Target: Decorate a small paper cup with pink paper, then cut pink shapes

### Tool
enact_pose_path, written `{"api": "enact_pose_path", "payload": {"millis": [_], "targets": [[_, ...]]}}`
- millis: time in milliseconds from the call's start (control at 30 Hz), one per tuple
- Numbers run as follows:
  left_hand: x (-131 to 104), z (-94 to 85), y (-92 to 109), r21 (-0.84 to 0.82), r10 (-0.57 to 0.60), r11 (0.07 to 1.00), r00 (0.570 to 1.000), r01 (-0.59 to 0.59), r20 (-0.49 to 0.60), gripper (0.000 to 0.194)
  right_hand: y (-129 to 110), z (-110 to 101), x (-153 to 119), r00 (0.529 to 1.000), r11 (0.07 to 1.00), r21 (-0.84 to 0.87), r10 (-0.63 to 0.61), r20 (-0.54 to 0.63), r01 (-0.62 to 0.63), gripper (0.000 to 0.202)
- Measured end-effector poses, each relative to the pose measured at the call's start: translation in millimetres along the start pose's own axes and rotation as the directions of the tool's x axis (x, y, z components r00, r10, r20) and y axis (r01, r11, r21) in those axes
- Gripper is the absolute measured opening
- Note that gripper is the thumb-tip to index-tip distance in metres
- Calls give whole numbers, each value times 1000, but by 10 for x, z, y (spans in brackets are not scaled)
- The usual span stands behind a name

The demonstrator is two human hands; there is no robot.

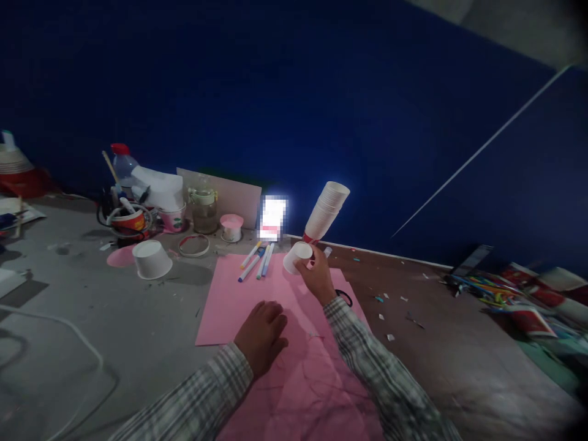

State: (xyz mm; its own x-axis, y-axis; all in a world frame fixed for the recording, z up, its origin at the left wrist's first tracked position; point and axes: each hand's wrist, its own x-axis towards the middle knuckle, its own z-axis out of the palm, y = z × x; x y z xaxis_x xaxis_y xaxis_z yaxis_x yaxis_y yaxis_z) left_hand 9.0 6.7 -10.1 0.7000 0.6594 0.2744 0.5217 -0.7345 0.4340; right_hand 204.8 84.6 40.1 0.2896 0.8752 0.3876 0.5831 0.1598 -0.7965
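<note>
A white paper cup [294, 257] is gripped at its right side by my right hand [316, 274], over the far part of a pink paper sheet [225, 306]. My left hand [261, 337] rests palm down on the pink paper, nearer to me, its fingers loosely spread and nothing seen in them. Several marker pens [257, 262] lie on the sheet just left of the cup. Behind my right hand leans a tall stack of paper cups [327, 209]. Part of a black ring-shaped thing [343, 297] shows beside my right wrist.
A white tub [152, 260], a tape roll [193, 245], a glass jar [203, 210] and a pen-filled cup [128, 223] stand at left. A bright blurred screen [273, 217] faces me. Paper scraps [390, 337] and a colourful pile [509, 291] lie at right. A blue wall [294, 110] stands behind.
</note>
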Motion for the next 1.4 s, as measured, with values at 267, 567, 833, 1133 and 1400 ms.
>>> {"api": "enact_pose_path", "payload": {"millis": [267,567,833,1133,1400], "targets": [[12,-54,60,6,-46,999,997,46,54,23,110,404,454,996,977,-209,22,-89,-40,46],[18,-59,83,17,-61,998,996,60,62,24,305,707,693,983,956,-256,109,-150,-145,50],[16,-15,77,16,-64,998,997,63,47,26,55,642,590,978,962,-272,-35,-204,-22,57],[5,-60,81,-7,-49,999,999,49,23,29,-660,1145,785,965,950,-178,-238,111,255,22],[19,123,44,-18,-52,999,997,51,-63,31,-807,1966,1041,965,957,-207,-162,207,205,35]]}}
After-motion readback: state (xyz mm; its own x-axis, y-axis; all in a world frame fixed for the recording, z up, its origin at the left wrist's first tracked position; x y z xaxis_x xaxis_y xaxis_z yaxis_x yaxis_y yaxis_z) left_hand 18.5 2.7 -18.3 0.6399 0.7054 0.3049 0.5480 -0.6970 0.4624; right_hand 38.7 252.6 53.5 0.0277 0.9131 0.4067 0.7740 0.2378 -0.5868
